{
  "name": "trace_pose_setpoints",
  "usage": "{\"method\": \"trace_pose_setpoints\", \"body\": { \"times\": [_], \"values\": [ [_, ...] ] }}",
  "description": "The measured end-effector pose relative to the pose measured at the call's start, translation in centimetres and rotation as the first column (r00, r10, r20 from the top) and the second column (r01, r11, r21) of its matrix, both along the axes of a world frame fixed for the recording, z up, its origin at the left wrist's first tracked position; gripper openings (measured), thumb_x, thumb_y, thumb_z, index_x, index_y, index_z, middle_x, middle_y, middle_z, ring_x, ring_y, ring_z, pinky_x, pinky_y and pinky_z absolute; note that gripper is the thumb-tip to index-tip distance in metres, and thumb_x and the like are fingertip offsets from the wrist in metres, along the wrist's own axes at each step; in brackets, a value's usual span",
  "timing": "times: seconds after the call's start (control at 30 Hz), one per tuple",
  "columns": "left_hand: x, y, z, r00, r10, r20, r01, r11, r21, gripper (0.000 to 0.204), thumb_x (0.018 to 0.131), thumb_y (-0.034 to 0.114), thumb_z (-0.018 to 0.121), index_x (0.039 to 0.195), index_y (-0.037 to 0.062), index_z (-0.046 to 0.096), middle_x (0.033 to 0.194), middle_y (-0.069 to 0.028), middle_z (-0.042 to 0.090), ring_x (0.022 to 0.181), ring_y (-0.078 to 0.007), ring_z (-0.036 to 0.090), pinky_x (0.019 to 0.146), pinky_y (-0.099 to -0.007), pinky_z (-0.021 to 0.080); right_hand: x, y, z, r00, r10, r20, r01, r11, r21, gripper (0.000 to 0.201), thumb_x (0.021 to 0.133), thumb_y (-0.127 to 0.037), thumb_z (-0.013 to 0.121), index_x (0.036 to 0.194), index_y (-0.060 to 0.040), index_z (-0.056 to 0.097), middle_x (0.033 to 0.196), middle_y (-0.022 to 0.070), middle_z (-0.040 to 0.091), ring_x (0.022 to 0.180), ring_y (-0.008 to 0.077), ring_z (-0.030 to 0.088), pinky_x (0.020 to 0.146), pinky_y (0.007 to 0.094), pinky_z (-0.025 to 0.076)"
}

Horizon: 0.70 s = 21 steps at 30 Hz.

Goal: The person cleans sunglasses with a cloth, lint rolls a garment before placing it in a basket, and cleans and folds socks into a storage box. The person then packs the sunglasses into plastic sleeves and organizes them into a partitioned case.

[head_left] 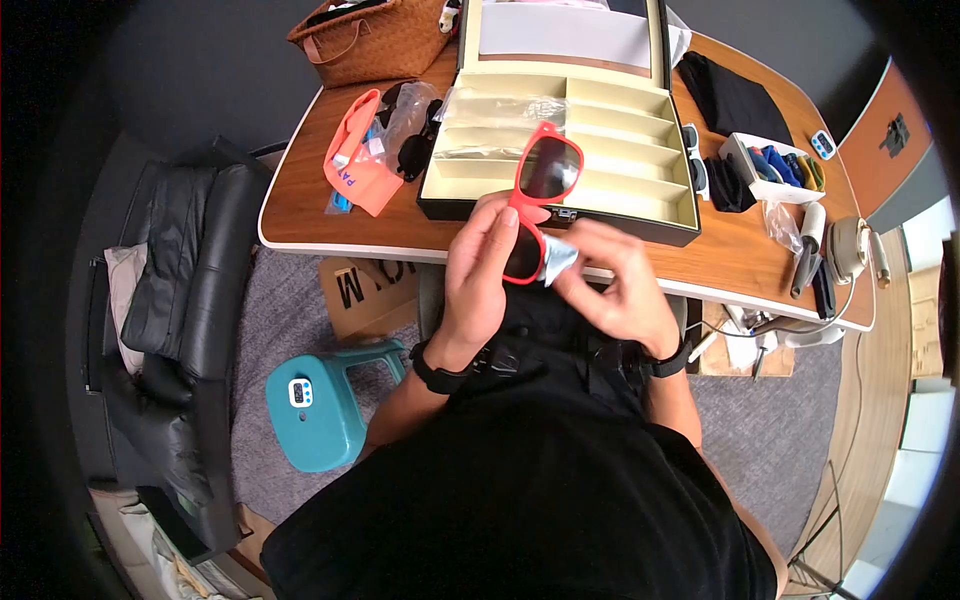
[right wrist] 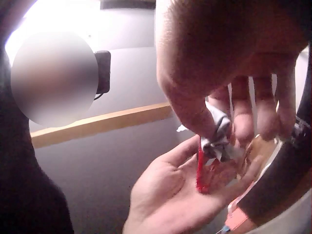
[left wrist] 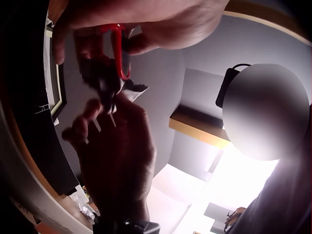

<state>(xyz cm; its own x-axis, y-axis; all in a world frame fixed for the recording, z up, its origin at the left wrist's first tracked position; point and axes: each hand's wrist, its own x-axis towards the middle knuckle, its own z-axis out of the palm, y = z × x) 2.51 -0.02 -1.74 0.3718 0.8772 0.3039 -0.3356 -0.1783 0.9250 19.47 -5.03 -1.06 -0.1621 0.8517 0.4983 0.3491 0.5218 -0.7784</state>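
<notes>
Red-framed sunglasses [head_left: 549, 168] with dark lenses are held up over the table's front edge. My left hand [head_left: 478, 275] grips them around the bridge, thumb on the front of the frame. In my right hand [head_left: 622, 285] a grey cleaning cloth [head_left: 558, 260] is pinched between thumb and fingers, right at the lower lens. The right wrist view shows the bunched cloth [right wrist: 219, 134] under the thumb, against the red frame [right wrist: 201, 168]. From the left wrist, the red frame [left wrist: 118, 51] shows below the left palm, with the right hand [left wrist: 117, 146] reaching up to it.
Behind the sunglasses stands an open display case [head_left: 625, 160] with cream compartments, some holding clear plastic sleeves. Left of it lie an orange pouch [head_left: 362, 165] and dark sunglasses [head_left: 414, 157]. A white box [head_left: 775, 170] of rolled cloths and a woven basket [head_left: 375, 45] also stand on the table.
</notes>
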Motion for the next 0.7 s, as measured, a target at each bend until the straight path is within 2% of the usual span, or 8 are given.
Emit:
{"method": "trace_pose_setpoints", "body": {
  "times": [0.13, 0.2, 0.33, 0.43, 0.5, 0.53, 0.6, 0.7],
  "values": [
    [-0.2, 0.3, -0.7, 1.000, -0.009, -0.013, 0.010, 0.999, 0.033, 0.029, 0.105, 0.019, 0.041, 0.108, -0.0031, 0.060, 0.108, -0.0067, 0.058, 0.099, -0.0112, 0.054, 0.090, -0.0256, 0.041, -0.9, -0.4, -0.2, 0.986, 0.141, -0.093, -0.146, 0.988, -0.043, 0.021, 0.086, -0.002, 0.065, 0.106, 0.0038, 0.064, 0.084, 0.0094, 0.058, 0.065, 0.0150, 0.056, 0.060, 0.0299, 0.047],
    [-0.3, 0.4, -0.5, 0.999, -0.009, -0.040, 0.010, 0.999, 0.045, 0.029, 0.105, 0.019, 0.040, 0.108, -0.0032, 0.059, 0.107, -0.0070, 0.058, 0.098, -0.0120, 0.054, 0.089, -0.0261, 0.042, -0.9, -0.6, -0.1, 0.946, 0.129, -0.296, -0.208, 0.945, -0.253, 0.023, 0.091, -0.003, 0.062, 0.113, 0.0037, 0.063, 0.091, 0.0074, 0.059, 0.070, 0.0119, 0.057, 0.061, 0.0269, 0.048],
    [0.4, 0.0, -0.6, 0.984, 0.096, -0.152, -0.069, 0.982, 0.175, 0.030, 0.106, 0.019, 0.038, 0.111, -0.0035, 0.057, 0.105, -0.0090, 0.057, 0.095, -0.0153, 0.055, 0.086, -0.0281, 0.043, -1.2, -0.4, -0.7, 0.962, 0.090, -0.256, -0.157, 0.954, -0.256, 0.025, 0.094, -0.004, 0.060, 0.118, 0.0031, 0.062, 0.095, 0.0054, 0.059, 0.069, 0.0099, 0.056, 0.060, 0.0245, 0.047],
    [0.5, -0.8, -0.2, 0.978, 0.068, -0.197, -0.032, 0.983, 0.180, 0.031, 0.106, 0.019, 0.035, 0.113, -0.0036, 0.055, 0.105, -0.0107, 0.056, 0.093, -0.0172, 0.054, 0.086, -0.0293, 0.043, -1.9, -0.4, -0.5, 0.950, 0.008, -0.312, -0.107, 0.947, -0.304, 0.025, 0.095, -0.006, 0.059, 0.118, 0.0031, 0.062, 0.095, 0.0057, 0.059, 0.067, 0.0094, 0.056, 0.059, 0.0245, 0.047],
    [0.8, -1.0, -0.4, 0.977, 0.068, -0.204, -0.029, 0.981, 0.191, 0.027, 0.105, 0.018, 0.041, 0.117, -0.0023, 0.052, 0.104, -0.0114, 0.055, 0.093, -0.0180, 0.054, 0.086, -0.0302, 0.043, -2.2, -0.3, -0.7, 0.935, -0.051, -0.350, -0.062, 0.950, -0.305, 0.022, 0.094, -0.007, 0.060, 0.113, 0.0031, 0.063, 0.089, 0.0077, 0.058, 0.064, 0.0117, 0.056, 0.057, 0.0262, 0.046],
    [1.0, -1.1, -0.6, 0.973, 0.121, -0.195, -0.061, 0.955, 0.291, 0.026, 0.103, 0.017, 0.045, 0.120, -0.0018, 0.051, 0.104, -0.0116, 0.054, 0.093, -0.0186, 0.054, 0.086, -0.0305, 0.043, -2.1, -0.2, -0.8, 0.936, -0.051, -0.349, -0.063, 0.950, -0.306, 0.022, 0.094, -0.007, 0.060, 0.113, 0.0031, 0.063, 0.089, 0.0077, 0.058, 0.064, 0.0117, 0.056, 0.057, 0.0262, 0.046],
    [1.0, -1.1, -0.9, 0.960, 0.162, -0.228, -0.072, 0.930, 0.360, 0.031, 0.099, 0.016, 0.055, 0.124, -0.0003, 0.047, 0.102, -0.0107, 0.054, 0.093, -0.0194, 0.053, 0.086, -0.0308, 0.042, -1.6, 0.0, -1.0, 0.998, -0.015, -0.060, 0.009, 0.995, -0.098, 0.019, 0.090, -0.007, 0.062, 0.106, 0.0023, 0.065, 0.080, 0.0101, 0.058, 0.060, 0.0178, 0.057, 0.056, 0.0299, 0.046],
    [0.8, -1.1, -0.6, 0.965, 0.131, -0.226, -0.074, 0.966, 0.246, 0.028, 0.099, 0.015, 0.054, 0.122, 0.0001, 0.049, 0.097, -0.0085, 0.054, 0.091, -0.0171, 0.052, 0.085, -0.0304, 0.042, -1.2, -0.3, -0.2, 0.994, 0.039, 0.100, -0.029, 0.995, -0.096, 0.018, 0.085, -0.008, 0.065, 0.101, 0.0014, 0.065, 0.072, 0.0115, 0.056, 0.059, 0.0238, 0.055, 0.055, 0.0339, 0.045]
  ]
}}
